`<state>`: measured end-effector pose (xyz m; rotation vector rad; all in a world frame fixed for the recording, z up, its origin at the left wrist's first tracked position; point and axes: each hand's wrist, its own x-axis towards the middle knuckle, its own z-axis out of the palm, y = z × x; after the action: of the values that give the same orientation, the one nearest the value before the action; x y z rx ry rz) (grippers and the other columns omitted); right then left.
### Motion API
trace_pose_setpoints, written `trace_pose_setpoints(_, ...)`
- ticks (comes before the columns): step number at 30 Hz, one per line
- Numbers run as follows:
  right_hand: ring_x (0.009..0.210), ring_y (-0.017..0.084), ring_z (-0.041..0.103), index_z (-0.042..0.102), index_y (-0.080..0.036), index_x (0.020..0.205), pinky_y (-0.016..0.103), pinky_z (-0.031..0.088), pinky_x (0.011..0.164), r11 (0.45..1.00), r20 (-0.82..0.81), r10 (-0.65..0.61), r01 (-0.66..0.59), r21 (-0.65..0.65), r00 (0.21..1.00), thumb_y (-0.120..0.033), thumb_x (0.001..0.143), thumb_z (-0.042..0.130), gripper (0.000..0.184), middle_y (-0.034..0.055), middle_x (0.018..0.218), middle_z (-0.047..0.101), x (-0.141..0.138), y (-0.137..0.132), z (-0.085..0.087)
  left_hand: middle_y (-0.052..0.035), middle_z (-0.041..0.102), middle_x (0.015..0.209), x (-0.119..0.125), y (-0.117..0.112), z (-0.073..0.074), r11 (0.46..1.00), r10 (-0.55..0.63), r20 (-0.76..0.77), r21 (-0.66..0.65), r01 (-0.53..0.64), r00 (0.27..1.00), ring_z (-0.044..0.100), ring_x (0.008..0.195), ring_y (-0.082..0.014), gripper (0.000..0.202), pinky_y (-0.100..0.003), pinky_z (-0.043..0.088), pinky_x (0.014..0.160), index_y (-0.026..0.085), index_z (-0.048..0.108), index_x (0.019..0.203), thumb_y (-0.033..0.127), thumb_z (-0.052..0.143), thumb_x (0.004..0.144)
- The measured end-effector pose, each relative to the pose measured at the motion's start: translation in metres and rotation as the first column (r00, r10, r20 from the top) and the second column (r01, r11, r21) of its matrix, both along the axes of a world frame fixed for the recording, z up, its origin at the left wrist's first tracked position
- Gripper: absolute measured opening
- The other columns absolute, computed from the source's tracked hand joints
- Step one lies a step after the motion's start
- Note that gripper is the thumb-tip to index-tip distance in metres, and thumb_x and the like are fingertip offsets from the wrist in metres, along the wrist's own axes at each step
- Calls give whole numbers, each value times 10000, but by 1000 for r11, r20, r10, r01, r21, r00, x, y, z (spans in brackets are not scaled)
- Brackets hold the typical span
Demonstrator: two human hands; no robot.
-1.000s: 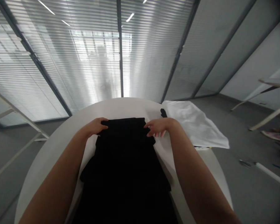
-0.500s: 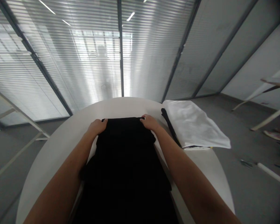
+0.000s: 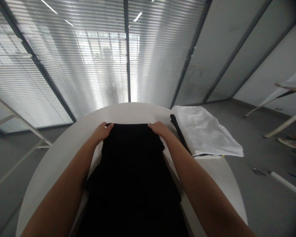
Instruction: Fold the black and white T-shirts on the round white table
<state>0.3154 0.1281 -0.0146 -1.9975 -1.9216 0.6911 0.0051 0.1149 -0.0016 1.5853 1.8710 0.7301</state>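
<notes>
One black cloth (image 3: 133, 158), on the surface (image 3: 130, 112): we clamped left hand (image 3: 103, 131) and right hand (image 3: 159, 128) on its far corners; its long axis ran from between the hands toward us.

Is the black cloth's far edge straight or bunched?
Straight: the black cloth shows an even line between the left hand and right hand holding it.
</notes>
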Motion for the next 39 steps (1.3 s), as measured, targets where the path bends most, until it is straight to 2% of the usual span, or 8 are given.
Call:
trace_pose_setpoints(5,873,208,650,643,-134,1061,285,487,752,992,-134,-113,119,35,985,-394,793,635,374,105,965,691,1,-5,6,-74,668,814,-1,-14,25,991,18,241,-135,15,970,609,674,-200,441,-273,452,528,218,585,1035,517,662,720)
trace_pose_setpoints(11,640,128,552,587,-186,1041,242,472,553,993,-435,-81,111,45,897,-319,768,682,318,26,809,626,4,-18,34,-47,639,761,-13,-22,51,997,7,246,-80,13,969,602,695,-190,354,-223,425,480,211,625,885,428,758,639)
trace_pose_setpoints(17,803,164,553,513,-279,1031,295,575,575,984,-640,-46,145,104,767,-338,780,659,296,11,926,561,-1,-35,70,-32,589,805,-8,-28,68,999,-35,499,53,10,866,585,728,-189,313,-409,592,535,204,552,927,360,717,713)
trace_pose_setpoints(21,896,173,554,456,-316,1081,312,599,615,954,-690,53,168,249,722,-426,799,619,344,5,1043,535,-3,-36,77,-17,558,885,-2,-26,67,965,-123,572,259,-37,811,594,815,-181,310,-459,609,624,229,514,979,368,676,755)
trace_pose_setpoints(25,994,167,546,409,-347,1089,312,581,702,931,-729,118,180,318,674,-469,802,579,355,-22,1147,523,-4,-31,70,23,538,897,-2,-19,56,914,-270,665,404,-32,696,579,916,-161,324,-490,586,756,246,477,987,332,671,742)
trace_pose_setpoints(28,1034,169,541,399,-337,1069,317,564,740,940,-771,140,160,300,621,-455,791,577,350,-28,1127,539,-4,-26,60,30,534,902,-6,-13,45,913,-299,723,406,-33,623,571,947,-168,332,-498,580,772,232,481,933,298,701,694)
trace_pose_setpoints(32,1041,173,541,432,-307,1014,325,560,758,952,-782,121,152,266,611,-448,776,586,317,-27,1122,555,-4,-24,52,26,534,896,-13,-9,36,920,-307,751,392,-21,585,571,902,-161,306,-505,587,761,212,506,873,264,716,656)
trace_pose_setpoints(39,998,204,566,557,-253,945,406,559,793,977,-875,191,1,213,444,-284,665,692,312,-8,1029,580,10,-33,61,-21,612,907,-26,-17,47,939,-328,730,321,123,599,612,863,-210,366,-521,591,738,181,650,948,187,705,586)
